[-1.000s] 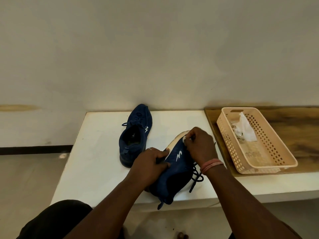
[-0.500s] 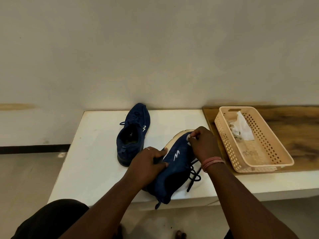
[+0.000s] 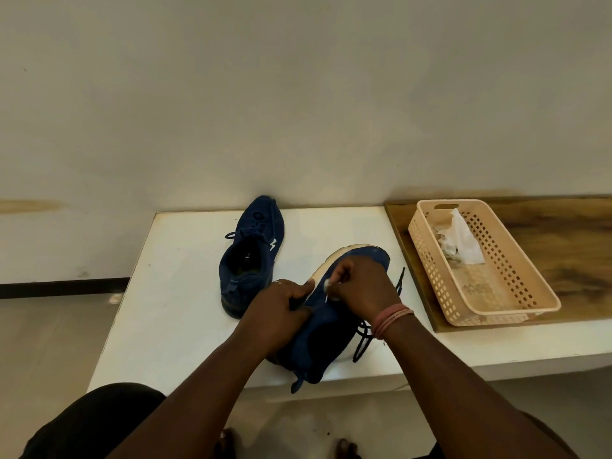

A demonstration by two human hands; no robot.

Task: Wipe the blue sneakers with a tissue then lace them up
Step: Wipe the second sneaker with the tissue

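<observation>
Two blue sneakers are on the white table [image 3: 172, 293]. The far sneaker [image 3: 250, 256] stands upright, toe toward the wall. The near sneaker [image 3: 321, 342] is tipped on its side near the front edge, its white sole turned left and its dark laces hanging loose at the right. My left hand [image 3: 281, 313] grips this shoe at its middle. My right hand [image 3: 362, 286] pinches a small wad of white tissue [image 3: 327, 283] against the shoe's side, near the sole's edge.
A beige perforated plastic basket [image 3: 516, 293] with crumpled white tissues [image 3: 462, 241] sits on a wooden board [image 3: 569, 240] at the right. The wall stands just behind the table. Floor and my feet show below the front edge.
My right hand with the tissue has slid back from the toe toward the middle of the near sneaker's side. The left hand keeps its grip.
</observation>
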